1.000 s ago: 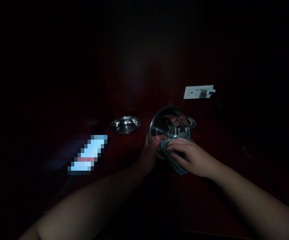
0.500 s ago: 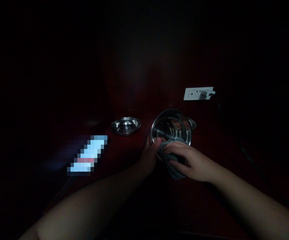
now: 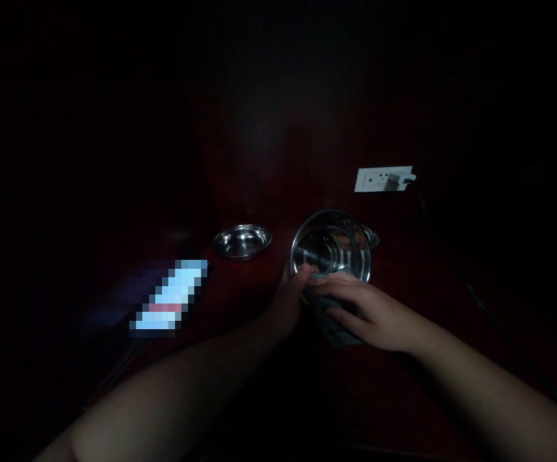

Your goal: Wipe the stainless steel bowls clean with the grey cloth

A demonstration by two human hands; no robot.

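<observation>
A shiny metal bowl (image 3: 324, 240), deep and tilted with its mouth towards me, is between my hands. My left hand (image 3: 291, 295) grips its lower left rim, the thumb over the edge and the other fingers hidden behind. A dark grey-green cloth (image 3: 339, 330) is bunched under my right hand (image 3: 362, 308), which presses it against the bowl's near rim. Part of the cloth hangs below the fingers. Just behind the bowl's right side, a second metal piece (image 3: 371, 237) shows only its curved edge.
A shallow metal dish (image 3: 242, 242) stands on the dark red table to the left. Nearer on that side lies a lit, pixelated phone-like screen (image 3: 170, 298) with a cable. A white wall socket (image 3: 383, 179) holds a plug; a dark cord (image 3: 495, 324) runs at right. Surroundings are very dark.
My right hand and the cloth have shifted very slightly at the rim, with less cloth showing above the fingers. The bowl and my left hand stay nearly in place.
</observation>
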